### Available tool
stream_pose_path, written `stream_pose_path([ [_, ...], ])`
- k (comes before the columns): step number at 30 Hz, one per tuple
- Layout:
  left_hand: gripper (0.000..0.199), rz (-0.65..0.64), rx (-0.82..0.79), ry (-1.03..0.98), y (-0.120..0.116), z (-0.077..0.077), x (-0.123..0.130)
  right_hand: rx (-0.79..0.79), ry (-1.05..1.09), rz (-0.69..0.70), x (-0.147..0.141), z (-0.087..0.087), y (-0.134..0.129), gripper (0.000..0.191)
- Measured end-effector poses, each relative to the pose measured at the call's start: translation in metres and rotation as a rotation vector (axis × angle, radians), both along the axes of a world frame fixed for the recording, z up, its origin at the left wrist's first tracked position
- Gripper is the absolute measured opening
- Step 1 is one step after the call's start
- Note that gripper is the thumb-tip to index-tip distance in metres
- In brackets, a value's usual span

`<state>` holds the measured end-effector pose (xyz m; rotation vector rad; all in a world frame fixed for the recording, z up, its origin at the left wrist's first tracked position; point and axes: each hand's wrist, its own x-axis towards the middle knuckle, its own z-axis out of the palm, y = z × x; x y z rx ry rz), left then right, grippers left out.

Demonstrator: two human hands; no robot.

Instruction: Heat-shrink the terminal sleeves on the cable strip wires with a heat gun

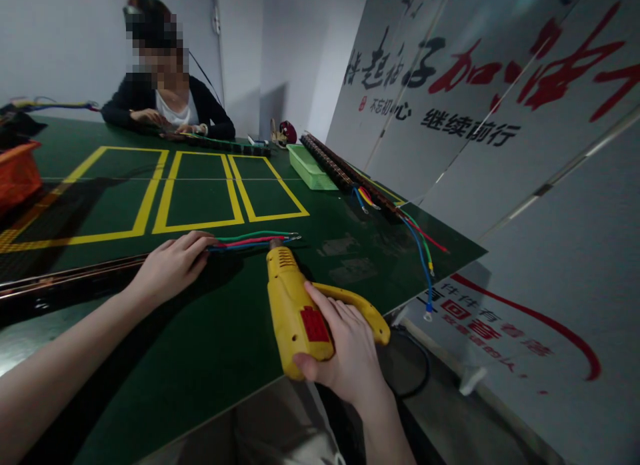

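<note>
My right hand (345, 341) is wrapped round a yellow heat gun (295, 311) with a red label. Its metal nozzle (276, 243) points away from me, at the wires near their tips. My left hand (175, 265) grips a bundle of green, red and blue wires (240, 242) where they come out of a long dark bar (75, 278). Metal terminals (296, 237) show at the wire ends, just right of the nozzle. The left fingertips are partly hidden behind the hand.
A person (170, 91) sits across the green table (340, 218). A light green basket (313, 168) stands by more long bars (345, 168), whose wires (417, 231) overhang the right edge. An orange basket (19, 175) is at far left. A dark cord (425, 365) hangs below the table.
</note>
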<state>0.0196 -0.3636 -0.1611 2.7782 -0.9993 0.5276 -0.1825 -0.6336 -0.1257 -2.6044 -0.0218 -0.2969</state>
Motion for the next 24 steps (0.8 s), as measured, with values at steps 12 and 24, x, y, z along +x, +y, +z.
stream_pose_path([
  [12,0.046,0.165,0.029,-0.009,-0.002,0.0,0.001,-0.169,-0.142,-0.116,-0.006,-0.009,-0.008,0.085],
  [24,0.036,0.161,0.031,-0.056,-0.004,-0.002,0.002,-0.114,-0.13,-0.032,-0.003,-0.011,0.065,0.102],
])
